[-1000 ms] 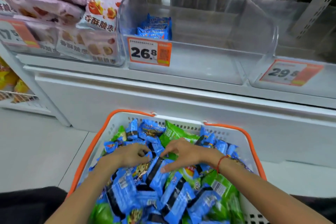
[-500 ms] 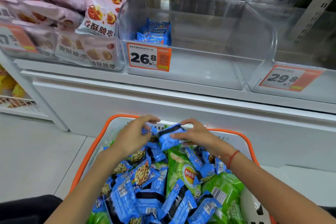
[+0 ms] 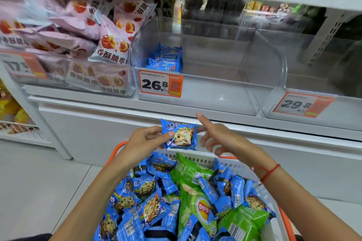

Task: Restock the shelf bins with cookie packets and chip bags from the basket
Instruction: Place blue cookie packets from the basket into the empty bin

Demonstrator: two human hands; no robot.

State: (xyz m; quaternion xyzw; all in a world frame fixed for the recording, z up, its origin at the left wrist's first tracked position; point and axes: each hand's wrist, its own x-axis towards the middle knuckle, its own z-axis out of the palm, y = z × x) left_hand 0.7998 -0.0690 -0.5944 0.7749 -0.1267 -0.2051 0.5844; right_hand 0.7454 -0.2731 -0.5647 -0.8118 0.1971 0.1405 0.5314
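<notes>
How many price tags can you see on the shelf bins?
3. An orange-edged tag reading 26.8 on the middle bin, one reading 29.8 on the right bin, and a blurred tag on the left bin. Others may lie outside view.

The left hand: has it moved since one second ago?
Yes. The left hand has risen from among the packets in the basket to above its far rim, toward the shelf, pinching a blue cookie packet.

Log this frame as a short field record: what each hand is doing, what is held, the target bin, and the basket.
left hand: pinches a blue cookie packet above the basket
right hand: open beside the packet, fingers spread
target bin: clear plastic shelf bin tagged 26.8, a small stack of blue packets at its left
basket: orange-rimmed white basket, full of blue packets and green chip bags
</notes>
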